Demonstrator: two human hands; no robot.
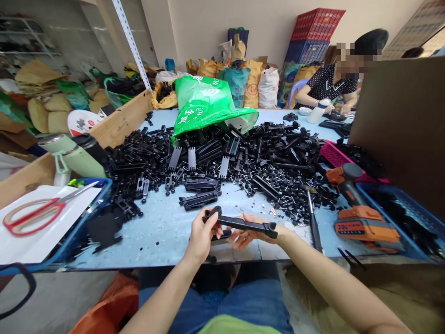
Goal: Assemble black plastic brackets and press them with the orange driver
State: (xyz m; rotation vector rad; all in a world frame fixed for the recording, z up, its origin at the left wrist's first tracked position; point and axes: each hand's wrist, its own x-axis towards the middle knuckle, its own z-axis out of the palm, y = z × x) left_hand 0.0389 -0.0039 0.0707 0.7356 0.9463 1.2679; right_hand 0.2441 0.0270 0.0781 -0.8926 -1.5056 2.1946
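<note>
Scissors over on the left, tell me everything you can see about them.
The scissors have two large loop handles, pinkish tan edged in red, plastic by the look of them, and slim silvery, metal-looking blades that appear closed or nearly so. They lie flat on a white sheet over a blue basket, loops toward the left edge, tips pointing right and away from the wearer. Nothing rests on them.

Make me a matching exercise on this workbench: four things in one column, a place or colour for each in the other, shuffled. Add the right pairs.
1. Scissors
2. Big sack
3. Drill
4. Bar

A. in the left hand
B. orange and black
C. on a white sheet
D. bright green with white lettering

Pairs: 1-C, 2-D, 3-B, 4-A
</note>
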